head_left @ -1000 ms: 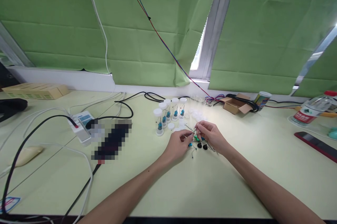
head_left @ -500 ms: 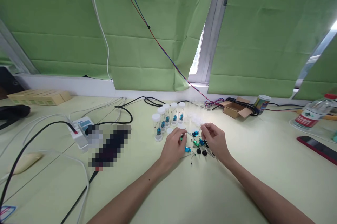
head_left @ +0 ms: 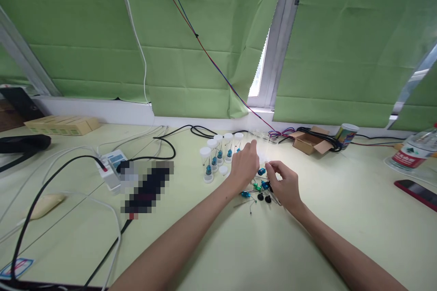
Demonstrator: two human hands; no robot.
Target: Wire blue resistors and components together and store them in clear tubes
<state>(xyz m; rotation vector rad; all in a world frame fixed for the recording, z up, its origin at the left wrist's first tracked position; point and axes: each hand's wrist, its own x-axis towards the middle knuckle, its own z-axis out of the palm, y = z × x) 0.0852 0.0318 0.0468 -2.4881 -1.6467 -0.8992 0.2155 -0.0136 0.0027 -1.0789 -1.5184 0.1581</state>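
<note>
My right hand pinches a small shiny blue metal part with a thin wire between thumb and fingertips. My left hand reaches forward over the table beside clear plastic pieces; its fingers stretch away from me, their tips partly hidden, and I see nothing held. Between and below the hands lie a green metal part, another blue part, thin wire rods and black round caps. Left of my left hand stand several clear vials with white lids, blue parts inside.
Behind the vials run black cables. An open cardboard box and a printed can stand at the back right. A bottle and a phone are at far right. A power strip lies left.
My left hand has moved forward and right, away from the loose parts toward the clear pieces. My right hand still holds the blue part. The view has shifted slightly left.
</note>
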